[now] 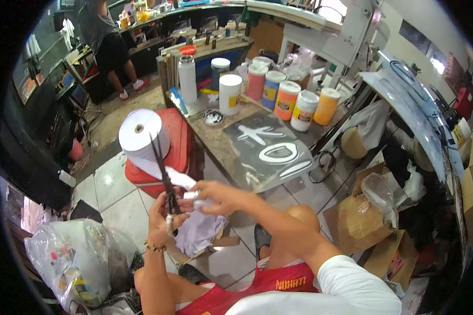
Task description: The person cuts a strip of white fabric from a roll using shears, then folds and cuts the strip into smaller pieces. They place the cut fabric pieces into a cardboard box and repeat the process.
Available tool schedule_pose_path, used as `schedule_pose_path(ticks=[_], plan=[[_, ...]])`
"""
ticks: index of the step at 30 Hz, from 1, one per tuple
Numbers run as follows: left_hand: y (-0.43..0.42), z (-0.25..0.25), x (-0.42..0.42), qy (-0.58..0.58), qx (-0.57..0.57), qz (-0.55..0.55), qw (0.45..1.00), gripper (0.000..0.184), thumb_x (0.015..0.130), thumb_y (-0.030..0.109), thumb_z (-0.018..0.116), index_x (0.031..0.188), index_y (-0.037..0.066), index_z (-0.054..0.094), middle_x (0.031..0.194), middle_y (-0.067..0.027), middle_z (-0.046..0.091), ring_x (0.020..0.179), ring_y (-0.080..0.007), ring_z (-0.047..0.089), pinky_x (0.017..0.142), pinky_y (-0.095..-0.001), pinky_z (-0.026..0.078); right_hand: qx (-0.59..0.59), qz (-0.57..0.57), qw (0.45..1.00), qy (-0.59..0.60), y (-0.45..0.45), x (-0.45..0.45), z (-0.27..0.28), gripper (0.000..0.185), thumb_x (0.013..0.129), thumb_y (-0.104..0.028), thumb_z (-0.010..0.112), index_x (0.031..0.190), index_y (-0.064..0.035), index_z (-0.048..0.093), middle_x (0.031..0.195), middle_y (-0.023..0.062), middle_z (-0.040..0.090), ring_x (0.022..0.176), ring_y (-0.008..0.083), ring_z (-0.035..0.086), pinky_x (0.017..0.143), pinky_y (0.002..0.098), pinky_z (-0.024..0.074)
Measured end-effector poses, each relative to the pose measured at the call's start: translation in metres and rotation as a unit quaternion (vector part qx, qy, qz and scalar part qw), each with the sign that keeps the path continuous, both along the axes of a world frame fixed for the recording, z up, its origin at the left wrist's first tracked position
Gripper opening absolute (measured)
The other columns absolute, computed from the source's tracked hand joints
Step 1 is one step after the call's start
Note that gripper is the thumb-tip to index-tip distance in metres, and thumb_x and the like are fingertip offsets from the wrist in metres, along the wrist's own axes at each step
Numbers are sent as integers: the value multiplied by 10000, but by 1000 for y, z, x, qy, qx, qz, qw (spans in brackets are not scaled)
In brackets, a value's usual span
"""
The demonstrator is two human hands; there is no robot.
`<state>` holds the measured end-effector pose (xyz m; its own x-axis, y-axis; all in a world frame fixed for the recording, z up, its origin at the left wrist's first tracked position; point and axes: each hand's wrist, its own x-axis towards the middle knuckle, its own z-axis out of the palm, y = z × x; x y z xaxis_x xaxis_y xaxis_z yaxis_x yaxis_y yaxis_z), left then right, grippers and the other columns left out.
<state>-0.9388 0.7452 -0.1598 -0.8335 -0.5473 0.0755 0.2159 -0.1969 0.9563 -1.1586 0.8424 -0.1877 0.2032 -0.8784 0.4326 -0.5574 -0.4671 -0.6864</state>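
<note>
My left hand (160,223) is closed around a pair of dark scissors (166,181), blades pointing up and away from me. One scissor handle is wrapped in pale cord. Just to the right, my right hand (218,198) pinches a white strip (181,179) of fabric or paper, partly folded between its fingers. A large white roll (142,132) rests on a red cooler box (180,139) beyond the scissors, and white material trails from it toward my hands. Below them, a heap of white cloth pieces (201,231) lies on a low wooden stand.
A work table (215,142) ahead carries several paint jars (286,100), a white bottle (187,79) and a painted stencil sheet (270,149). At left sits a stuffed plastic bag (81,257); at right, cardboard boxes (389,257). Another person (110,47) stands at the far bench.
</note>
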Motion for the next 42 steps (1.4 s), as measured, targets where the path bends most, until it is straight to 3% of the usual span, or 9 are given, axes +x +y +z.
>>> schedule_pose_path(ticks=[7, 12, 18, 26, 31, 33, 38, 39, 42], plan=[[-13, 13, 16, 10, -33, 78, 996, 713, 718, -43, 776, 1345, -31, 436, 1075, -200, 686, 908, -245, 710, 777, -328, 583, 120, 26, 990, 67, -17, 45, -40, 303, 816, -226, 738, 990, 19, 696, 1351, 262, 487, 1191, 395, 541, 1004, 430, 457], [-19, 17, 21, 13, -49, 116, 992, 705, 726, -34, 763, 1351, -30, 437, 1070, -190, 689, 891, -246, 713, 749, -320, 584, 89, 24, 995, 46, -25, 56, -53, 375, 812, -319, 772, 1000, -8, 680, 1370, 257, 463, 1167, 400, 547, 999, 434, 454], [-20, 24, 25, 14, -44, 141, 989, 682, 744, -1, 754, 1350, -26, 442, 1054, -174, 692, 886, -234, 712, 735, -283, 567, 96, 12, 995, -12, -22, 47, -26, 310, 835, -239, 752, 977, -4, 608, 1215, 191, 559, 1112, 338, 578, 919, 411, 475], [-33, 8, 24, -22, -70, 272, 960, 611, 765, 103, 822, 1273, 7, 495, 981, -108, 696, 778, -133, 661, 647, -227, 521, 0, -144, 982, -124, -17, 47, -4, 300, 833, -125, 702, 1036, -60, 491, 862, 186, 627, 748, 325, 670, 702, 415, 507], [-48, -8, 26, -62, -34, 352, 933, 601, 785, 222, 835, 1235, 4, 502, 946, -77, 688, 754, -149, 698, 569, -239, 530, 27, -152, 972, -176, -6, 54, 13, 334, 852, -41, 684, 1137, -38, 511, 897, 129, 657, 888, 202, 674, 769, 329, 526], [-53, -13, 26, -79, -21, 366, 927, 594, 795, 237, 830, 1228, 3, 499, 918, -67, 680, 762, -152, 701, 566, -246, 533, 51, -77, 951, -297, -3, 58, 22, 329, 845, 61, 631, 1145, -21, 524, 936, 83, 664, 925, 147, 653, 818, 301, 520], [-67, -35, 21, -174, -17, 416, 892, 687, 761, 302, 861, 1208, -44, 469, 831, -51, 644, 702, -129, 651, 544, -252, 523, 121, -4, 937, -326, 8, 69, 34, 284, 831, 110, 579, 1090, -5, 560, 1013, 69, 647, 1005, 131, 614, 896, 300, 483], [-71, -42, 18, -182, -17, 434, 882, 705, 765, 298, 860, 1208, -80, 462, 740, 0, 565, 549, -67, 479, 469, -248, 380, 112, 21, 948, -298, 8, 71, 30, 285, 821, 111, 582, 1080, -8, 566, 1021, 71, 645, 1020, 140, 612, 909, 305, 477], [-95, -72, 18, -110, 115, 374, 914, 477, 831, 321, 798, 1093, 12, 547, 810, -52, 630, 685, -154, 645, 530, -285, 534, 95, 57, 958, -266, 11, 78, 33, 316, 790, 120, 557, 1074, -17, 570, 1015, 76, 653, 1014, 170, 621, 915, 318, 472]])
